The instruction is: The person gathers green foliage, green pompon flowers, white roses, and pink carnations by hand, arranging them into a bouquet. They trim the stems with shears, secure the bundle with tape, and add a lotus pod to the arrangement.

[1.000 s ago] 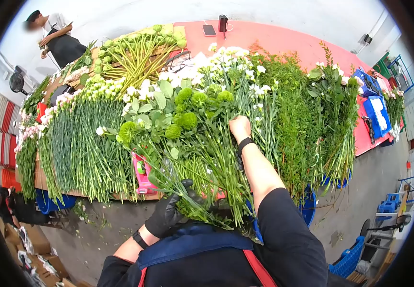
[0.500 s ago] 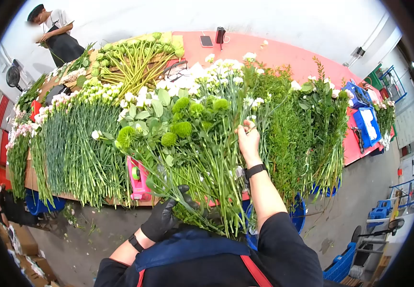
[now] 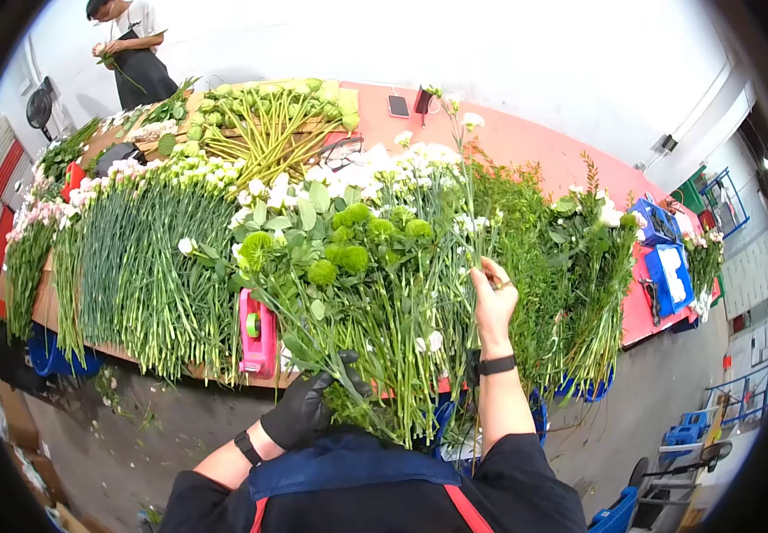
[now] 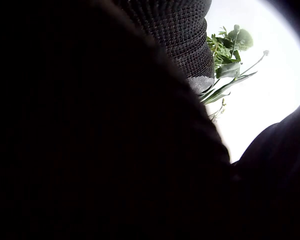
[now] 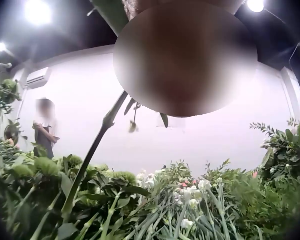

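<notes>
My black-gloved left hand grips a bundle of stems low down at the table's front edge. Above it spread leafy sprigs and green pompom flowers. My bare right hand pinches a thin stem with a white carnation at its top, held upright over the greenery. In the right wrist view a stem slants up towards the hand, whose grip is blurred over. The left wrist view is mostly dark, showing knitted glove fabric and leaves beyond it.
Rows of pale blooms with long stems lie left, beside a pink tape dispenser. Leafy foliage and blue trays are right. A phone lies at the back. Another person stands back left.
My right hand has come away from the bundle, back and to the right, and now holds up a carnation stem. The left hand keeps its grip. The head view has shifted slightly.
</notes>
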{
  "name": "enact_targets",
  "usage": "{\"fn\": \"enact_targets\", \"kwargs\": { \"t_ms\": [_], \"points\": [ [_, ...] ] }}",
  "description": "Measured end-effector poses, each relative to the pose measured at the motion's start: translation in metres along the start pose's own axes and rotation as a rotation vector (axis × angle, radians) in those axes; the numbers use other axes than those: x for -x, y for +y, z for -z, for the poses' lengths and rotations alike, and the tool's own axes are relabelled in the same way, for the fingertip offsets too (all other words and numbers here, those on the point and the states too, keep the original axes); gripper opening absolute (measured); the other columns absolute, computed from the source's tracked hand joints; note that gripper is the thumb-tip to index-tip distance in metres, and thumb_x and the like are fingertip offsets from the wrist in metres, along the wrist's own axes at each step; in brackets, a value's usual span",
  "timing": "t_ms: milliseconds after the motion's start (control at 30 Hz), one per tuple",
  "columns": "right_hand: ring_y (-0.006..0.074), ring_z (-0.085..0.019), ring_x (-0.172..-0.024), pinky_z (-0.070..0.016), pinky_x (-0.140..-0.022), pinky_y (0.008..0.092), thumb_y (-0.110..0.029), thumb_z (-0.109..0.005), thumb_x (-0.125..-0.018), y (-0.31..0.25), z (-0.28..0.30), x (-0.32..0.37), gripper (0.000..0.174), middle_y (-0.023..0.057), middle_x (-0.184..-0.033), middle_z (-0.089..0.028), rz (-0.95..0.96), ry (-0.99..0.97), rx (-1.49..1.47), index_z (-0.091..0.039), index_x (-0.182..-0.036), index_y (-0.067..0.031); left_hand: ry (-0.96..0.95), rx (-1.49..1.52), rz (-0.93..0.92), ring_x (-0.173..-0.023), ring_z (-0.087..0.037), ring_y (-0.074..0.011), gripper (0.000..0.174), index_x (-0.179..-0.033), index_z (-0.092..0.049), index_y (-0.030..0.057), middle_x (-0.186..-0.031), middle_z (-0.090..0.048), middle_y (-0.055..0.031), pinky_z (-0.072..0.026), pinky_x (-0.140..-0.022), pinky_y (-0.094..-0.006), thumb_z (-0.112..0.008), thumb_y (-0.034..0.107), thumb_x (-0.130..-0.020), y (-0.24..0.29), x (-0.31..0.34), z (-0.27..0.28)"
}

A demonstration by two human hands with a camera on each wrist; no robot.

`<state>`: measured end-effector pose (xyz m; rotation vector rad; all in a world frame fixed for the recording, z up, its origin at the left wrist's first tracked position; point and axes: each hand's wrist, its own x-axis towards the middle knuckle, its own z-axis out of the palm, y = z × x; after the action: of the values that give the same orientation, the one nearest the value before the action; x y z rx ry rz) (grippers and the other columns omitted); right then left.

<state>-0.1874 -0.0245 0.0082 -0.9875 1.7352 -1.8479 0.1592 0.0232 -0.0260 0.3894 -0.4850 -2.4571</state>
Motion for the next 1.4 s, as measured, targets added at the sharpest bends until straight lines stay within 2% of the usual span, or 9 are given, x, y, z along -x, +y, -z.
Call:
{"fn": "enact_targets", "kwargs": {
  "t_ms": [167,467,633,767,900,1000,1133,1200,1400],
  "points": [
    [0.0078,-0.058,-0.072,-0.0476,-0.062,0.0216,-0.006,-0.065,-0.088,-0.022,0.037,0.023,0.029,0.0039,-0.092,-0.065,-0.018,-0.012,0.04,-0.061,-0.116,0.003,0.1,-0.529,-0.061,-0.108,-0.058,-0.0331,0.049,-0.137,-0.038,0.0034,-0.106,-0.06,-0.0116,-0.0432,-0.099,-0.0495,-0.054,0.027,-0.097,0.005,0.004,-0.008],
    [0.0051,-0.054,-0.068,-0.0432,-0.059,0.0195,-0.009,-0.068,-0.086,-0.031,0.065,0.014,0.028,0.0015,-0.085,-0.065,-0.212,-0.015,0.306,-0.064,-0.112,0.0022,0.114,-0.003,0.036,-0.105,-0.06,-0.0322,0.044,-0.135,-0.04,0.0022,-0.108,-0.06,-0.012,-0.0461,-0.098,-0.049,-0.051,0.024,-0.098,0.0,-0.008,-0.021],
    [0.0146,-0.062,-0.081,-0.0506,-0.075,0.0278,-0.019,-0.073,-0.081,0.054,0.049,0.036,0.041,0.0076,-0.091,-0.067,-0.185,-0.172,0.543,-0.062,-0.115,0.0025,0.039,-0.296,0.033,-0.111,-0.058,-0.032,0.049,-0.138,-0.037,0.0013,-0.112,-0.059,-0.012,-0.0442,-0.1,-0.0492,-0.051,0.026,-0.098,-0.002,-0.01,-0.021],
    [0.037,-0.05,-0.12,-0.0367,-0.105,0.0395,-0.031,-0.077,-0.076,0.042,0.046,0.065,0.061,0.023,-0.125,-0.056,0.003,-0.37,0.743,-0.058,-0.122,0.0045,0.039,-0.443,0.001,-0.113,-0.057,-0.0338,0.047,-0.138,-0.037,0.0022,-0.117,-0.059,-0.015,-0.0437,-0.101,-0.0506,-0.048,0.026,-0.099,0.0,-0.008,-0.03],
    [0.0328,-0.065,-0.088,-0.0504,-0.079,0.0403,-0.03,-0.068,-0.084,0.067,0.073,0.076,0.03,0.0179,-0.093,-0.068,-0.088,0.007,0.909,-0.068,-0.094,-0.0017,0.147,-0.067,0.064,-0.11,-0.059,-0.0358,0.044,-0.136,-0.042,0.0027,-0.112,-0.062,-0.0163,-0.0439,-0.1,-0.052,-0.05,0.025,-0.099,-0.005,-0.013,-0.019],
    [0.0338,-0.065,-0.082,-0.0509,-0.076,0.0396,-0.035,-0.069,-0.081,0.078,0.079,0.078,0.035,0.018,-0.087,-0.068,-0.364,-0.182,1.254,-0.067,-0.091,-0.0021,0.077,-0.097,0.083,-0.113,-0.058,-0.0288,0.046,-0.139,-0.039,0.0017,-0.117,-0.059,-0.014,-0.045,-0.101,-0.0456,-0.046,0.027,-0.101,-0.002,-0.016,-0.023],
    [0.0387,-0.065,-0.085,-0.0498,-0.075,0.0453,-0.033,-0.067,-0.081,0.108,0.094,0.077,0.035,0.0214,-0.086,-0.068,-0.347,-0.018,0.973,-0.066,-0.09,0.0003,0.075,-0.248,0.105,-0.113,-0.058,-0.0298,0.046,-0.139,-0.038,0.0016,-0.117,-0.059,-0.0146,-0.0449,-0.101,-0.0462,-0.05,0.018,-0.098,0.003,-0.024,-0.038],
    [0.0123,-0.055,-0.058,-0.0447,-0.055,0.0306,-0.019,-0.064,-0.087,0.084,0.094,0.085,0.022,0.0073,-0.071,-0.065,-0.227,0.164,0.616,-0.066,-0.094,0.0016,0.068,-0.489,0.069,-0.112,-0.058,-0.033,0.048,-0.138,-0.038,0.001,-0.115,-0.059,-0.0149,-0.0449,-0.101,-0.0489,-0.05,0.025,-0.098,0.003,-0.028,-0.041],
    [0.0026,-0.045,-0.051,-0.0342,-0.046,0.0179,-0.016,-0.058,-0.095,0.049,0.121,0.113,0.02,-0.0018,-0.069,-0.058,-0.38,0.086,0.074,-0.065,-0.105,0.0004,-0.027,-0.625,0.05,-0.11,-0.058,-0.0315,0.05,-0.139,-0.038,0.0013,-0.115,-0.059,-0.0135,-0.0467,-0.098,-0.0466,-0.048,0.029,-0.099,0.001,-0.043,-0.045]
  ]
}}
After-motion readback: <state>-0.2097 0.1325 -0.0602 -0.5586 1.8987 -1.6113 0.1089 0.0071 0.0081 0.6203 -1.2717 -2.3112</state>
